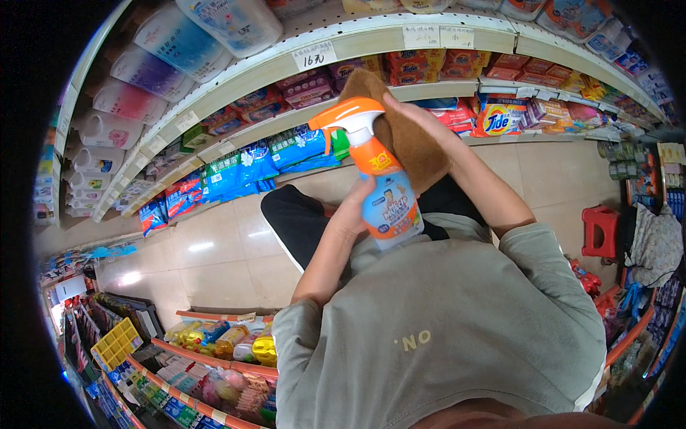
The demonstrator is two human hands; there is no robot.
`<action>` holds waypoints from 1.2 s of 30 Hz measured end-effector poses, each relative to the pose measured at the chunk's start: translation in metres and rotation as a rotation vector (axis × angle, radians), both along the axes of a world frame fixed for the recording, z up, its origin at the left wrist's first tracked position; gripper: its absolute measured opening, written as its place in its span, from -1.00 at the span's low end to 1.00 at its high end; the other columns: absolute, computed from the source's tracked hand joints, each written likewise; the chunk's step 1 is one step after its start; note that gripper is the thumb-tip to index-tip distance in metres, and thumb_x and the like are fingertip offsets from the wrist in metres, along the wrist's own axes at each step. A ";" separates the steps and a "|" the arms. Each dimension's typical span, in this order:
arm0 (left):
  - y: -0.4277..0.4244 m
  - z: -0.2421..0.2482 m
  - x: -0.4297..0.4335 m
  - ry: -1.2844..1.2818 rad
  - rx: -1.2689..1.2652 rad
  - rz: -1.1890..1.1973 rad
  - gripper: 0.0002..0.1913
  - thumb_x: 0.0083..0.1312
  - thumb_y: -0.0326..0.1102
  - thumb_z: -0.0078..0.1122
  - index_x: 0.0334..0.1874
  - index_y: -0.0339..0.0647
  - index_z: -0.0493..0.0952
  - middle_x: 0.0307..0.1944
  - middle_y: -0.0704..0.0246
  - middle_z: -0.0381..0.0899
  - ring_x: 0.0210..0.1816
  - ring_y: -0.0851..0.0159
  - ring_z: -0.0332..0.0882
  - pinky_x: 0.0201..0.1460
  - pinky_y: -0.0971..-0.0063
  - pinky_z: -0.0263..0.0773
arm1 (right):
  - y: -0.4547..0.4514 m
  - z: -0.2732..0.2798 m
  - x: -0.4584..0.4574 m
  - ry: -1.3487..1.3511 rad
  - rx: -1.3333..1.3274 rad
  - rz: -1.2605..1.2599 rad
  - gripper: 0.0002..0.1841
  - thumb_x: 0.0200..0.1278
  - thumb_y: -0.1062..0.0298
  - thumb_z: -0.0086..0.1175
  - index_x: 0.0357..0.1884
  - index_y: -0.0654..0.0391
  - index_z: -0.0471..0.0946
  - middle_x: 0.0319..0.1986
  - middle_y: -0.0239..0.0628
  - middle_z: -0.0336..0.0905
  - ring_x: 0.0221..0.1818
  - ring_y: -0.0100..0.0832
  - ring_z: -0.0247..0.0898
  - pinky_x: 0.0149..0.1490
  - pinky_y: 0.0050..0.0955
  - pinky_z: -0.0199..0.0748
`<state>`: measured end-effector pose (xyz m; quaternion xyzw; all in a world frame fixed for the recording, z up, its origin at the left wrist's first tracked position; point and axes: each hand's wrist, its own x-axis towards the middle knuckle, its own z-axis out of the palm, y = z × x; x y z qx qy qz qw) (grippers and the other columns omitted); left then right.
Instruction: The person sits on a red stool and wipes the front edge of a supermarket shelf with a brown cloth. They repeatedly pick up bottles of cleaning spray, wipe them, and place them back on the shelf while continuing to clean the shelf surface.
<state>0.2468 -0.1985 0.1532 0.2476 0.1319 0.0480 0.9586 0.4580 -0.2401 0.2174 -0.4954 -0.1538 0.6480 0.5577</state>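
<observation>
A Mr Muscle spray bottle (391,206) with an orange and white trigger head and a blue and orange label is gripped around its body by my left hand (351,206). It tilts, with its nozzle towards the shelf. Behind it, my right hand (410,115) holds a brown cloth (420,153), which hangs down along the bottle's side. The fingers of my right hand are partly hidden by the cloth. Both hands are over my lap, in front of the lower shelves.
A metal shelf (364,32) curves across the front, with large white bottles (182,43), boxed soap (412,67) and blue detergent bags (241,163). Behind me stands another shelf (214,359) of bottles. A red plastic stool (599,230) is at the right on the tiled floor (214,273).
</observation>
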 end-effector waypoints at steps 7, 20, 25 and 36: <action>0.012 -0.009 -0.002 0.233 0.032 0.267 -0.37 0.44 0.18 0.04 0.35 -0.15 0.37 0.18 0.20 0.55 0.18 0.09 0.53 0.31 0.10 0.39 | -0.016 -0.042 -0.033 -0.647 0.321 -0.018 -0.40 0.45 -0.03 0.06 0.33 0.23 0.39 0.10 -0.22 0.57 0.12 -0.41 0.49 0.20 -0.43 0.41; 0.079 0.048 0.003 -0.022 0.209 0.548 -0.07 0.25 0.52 -0.03 0.32 -0.27 0.30 0.07 -0.17 0.53 0.16 -0.19 0.53 0.29 -0.05 0.40 | -0.031 -0.045 -0.070 -0.550 0.192 -0.150 -0.44 0.50 0.01 0.04 0.33 0.22 0.39 0.04 -0.29 0.57 0.07 -0.52 0.47 0.17 -0.46 0.40; 0.079 0.053 0.004 -0.014 0.222 0.569 -0.02 0.18 0.57 0.02 0.30 -0.27 0.32 0.07 -0.20 0.53 0.15 -0.18 0.55 0.26 -0.04 0.45 | -0.032 -0.034 -0.062 -0.167 0.079 -0.147 -0.46 0.50 0.04 0.05 0.35 0.16 0.37 0.04 -0.35 0.56 0.07 -0.55 0.46 0.17 -0.47 0.41; 0.085 -0.006 0.010 -0.376 -0.181 0.374 -0.21 0.35 0.48 -0.15 0.26 -0.14 0.39 0.14 0.19 0.56 0.19 0.12 0.54 0.28 0.12 0.44 | -0.017 0.020 -0.079 -1.666 0.669 -0.023 -0.31 0.01 0.24 0.34 0.29 -0.03 0.47 0.32 -0.15 0.36 0.29 -0.07 0.33 0.30 -0.11 0.31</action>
